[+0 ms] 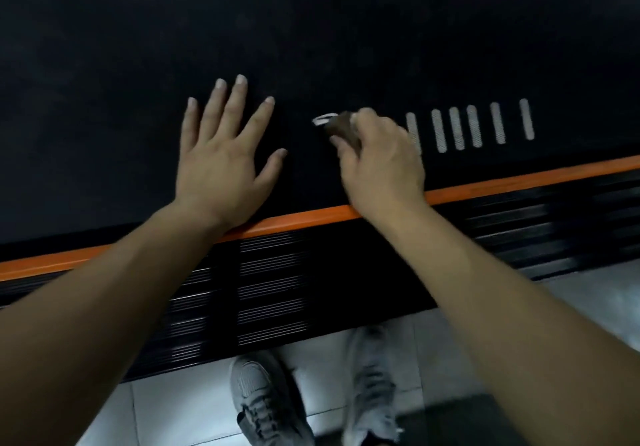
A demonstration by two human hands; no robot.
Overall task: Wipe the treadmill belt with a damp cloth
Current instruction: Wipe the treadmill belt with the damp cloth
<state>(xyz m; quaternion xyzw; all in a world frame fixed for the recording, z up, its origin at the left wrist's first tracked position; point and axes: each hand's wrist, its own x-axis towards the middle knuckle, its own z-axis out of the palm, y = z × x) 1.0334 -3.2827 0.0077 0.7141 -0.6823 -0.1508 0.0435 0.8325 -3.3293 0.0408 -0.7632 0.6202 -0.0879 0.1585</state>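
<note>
The black treadmill belt (311,30) fills the upper half of the head view. My left hand (221,155) lies flat on it, palm down with fingers spread, holding nothing. To its right, my right hand (381,161) is closed around a small dark brownish cloth (341,127) pressed on the belt; most of the cloth is hidden under the fingers. A white mark (323,119) shows on the belt just left of the cloth. The right hand is blurred.
An orange strip (304,219) borders the belt's near edge, then a black ribbed side rail (273,290). White printed bars (474,127) mark the belt right of my right hand. My grey sneakers (263,400) stand on the pale tiled floor (180,407) below.
</note>
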